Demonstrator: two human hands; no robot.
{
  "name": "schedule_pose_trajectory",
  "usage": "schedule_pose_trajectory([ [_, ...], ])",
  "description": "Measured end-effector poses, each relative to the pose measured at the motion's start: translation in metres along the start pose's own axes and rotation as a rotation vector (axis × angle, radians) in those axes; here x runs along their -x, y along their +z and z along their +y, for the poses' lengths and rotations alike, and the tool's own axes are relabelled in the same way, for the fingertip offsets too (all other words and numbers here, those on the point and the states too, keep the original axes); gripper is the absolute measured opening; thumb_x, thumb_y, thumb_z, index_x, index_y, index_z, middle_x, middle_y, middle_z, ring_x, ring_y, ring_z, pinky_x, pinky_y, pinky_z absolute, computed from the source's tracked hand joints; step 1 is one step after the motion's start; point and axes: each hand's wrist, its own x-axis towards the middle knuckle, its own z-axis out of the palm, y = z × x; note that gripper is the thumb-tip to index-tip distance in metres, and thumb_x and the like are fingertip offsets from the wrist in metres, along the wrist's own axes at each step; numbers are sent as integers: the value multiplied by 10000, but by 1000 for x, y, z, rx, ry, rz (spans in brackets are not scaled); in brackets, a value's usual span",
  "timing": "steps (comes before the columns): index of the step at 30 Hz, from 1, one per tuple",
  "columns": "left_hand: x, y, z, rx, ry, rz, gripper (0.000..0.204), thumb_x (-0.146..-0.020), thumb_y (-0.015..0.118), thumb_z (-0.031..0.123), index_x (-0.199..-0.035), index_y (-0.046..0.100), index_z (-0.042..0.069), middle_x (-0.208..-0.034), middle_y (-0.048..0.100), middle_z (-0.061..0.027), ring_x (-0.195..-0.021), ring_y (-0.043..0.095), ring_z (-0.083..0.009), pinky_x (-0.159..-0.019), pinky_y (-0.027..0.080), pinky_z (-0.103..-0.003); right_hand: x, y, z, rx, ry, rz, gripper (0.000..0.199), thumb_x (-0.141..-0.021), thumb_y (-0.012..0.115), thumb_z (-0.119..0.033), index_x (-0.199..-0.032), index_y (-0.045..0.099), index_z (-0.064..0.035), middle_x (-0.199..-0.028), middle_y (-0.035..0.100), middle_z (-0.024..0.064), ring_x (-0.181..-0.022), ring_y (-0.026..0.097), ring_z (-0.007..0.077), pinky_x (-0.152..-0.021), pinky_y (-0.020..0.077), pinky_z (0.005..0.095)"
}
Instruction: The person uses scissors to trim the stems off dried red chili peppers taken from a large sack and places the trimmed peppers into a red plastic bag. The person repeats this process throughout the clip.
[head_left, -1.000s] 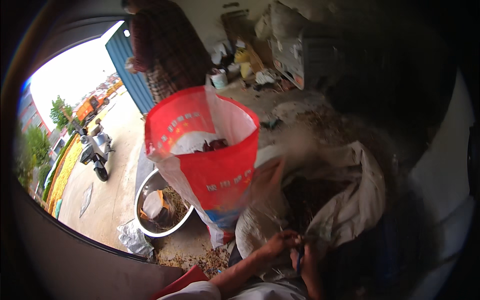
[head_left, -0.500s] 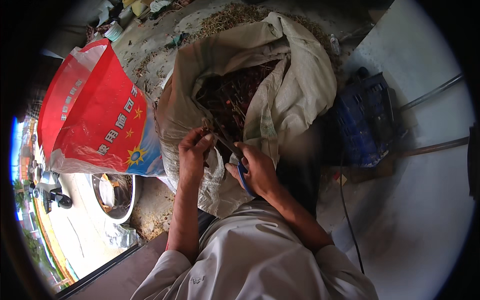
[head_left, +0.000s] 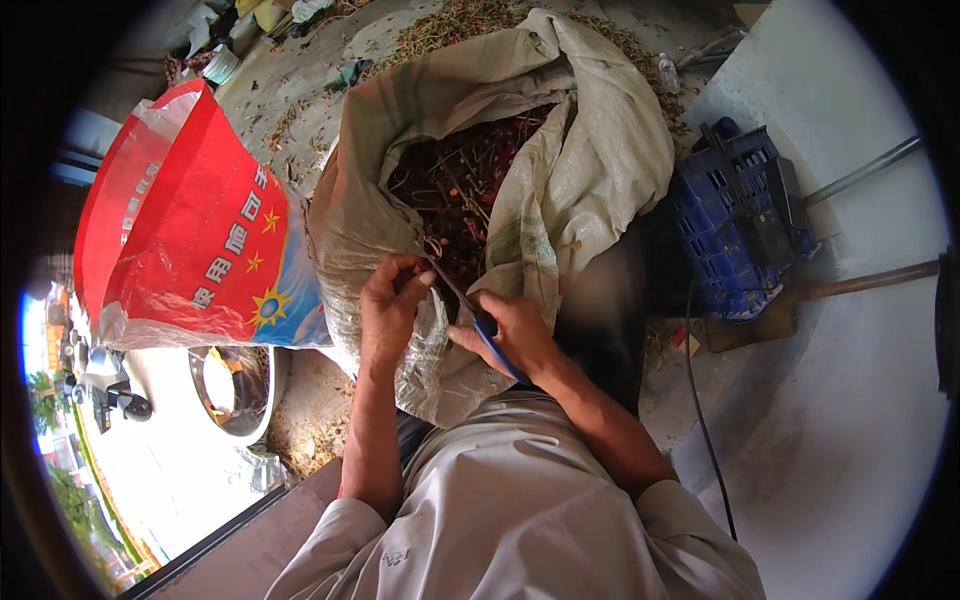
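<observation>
A large whitish woven sack (head_left: 615,150) stands open in front of me, its rim rolled back. Inside lies a heap of dark red dried chilli peppers (head_left: 455,190) with pale stems. Over the near side of the opening, my left hand (head_left: 392,305) pinches a small red chilli pepper (head_left: 419,268) between thumb and fingers; most of it is hidden. My right hand (head_left: 520,335) is wrapped round the blue handles of a pair of scissors (head_left: 487,327). Their blades point up and left, with the tips close to my left fingertips.
A red printed plastic bag (head_left: 200,200) stands open to the left, with a round white-rimmed tub (head_left: 275,395) below it. At right are a blue plastic crate (head_left: 730,220), metal bars and a black cable (head_left: 705,440). Stem scraps (head_left: 450,35) litter the floor behind the sack.
The scissor tips have swung a little and the small red piece now shows at my left fingertips. Both hands stay over the sack's near edge. The whole view has shifted slightly.
</observation>
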Motion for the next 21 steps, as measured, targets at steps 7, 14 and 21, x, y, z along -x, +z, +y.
schedule_pose_trajectory([
  [7,0,-4,-12,589,-56,-214,85,-907,667,68,-981,632,47,-748,584,-28,-531,438,-70,-438,299,-211,16,6,0,-1254,179,-348,245,-943,643,-225,-1071,554,-36,-628,449,-36,-471,380,41,-423,287,210],
  [14,18,-19,-52,665,-188,-125,130,-937,649,149,-1021,630,51,-731,543,-31,-549,422,-72,-437,296,-196,-18,-56,-14,-1244,-231,-12,406,-952,640,-304,-1187,507,-2,-627,477,-13,-498,395,56,-463,316,215],
  [21,9,-11,-23,615,-116,-173,255,-954,636,193,-1174,600,67,-796,548,-22,-595,437,-66,-464,315,-184,-10,-30,-20,-179,38,81,603,-841,740,-432,-1207,545,6,-853,633,111,-769,645,244,-714,509,343],
])
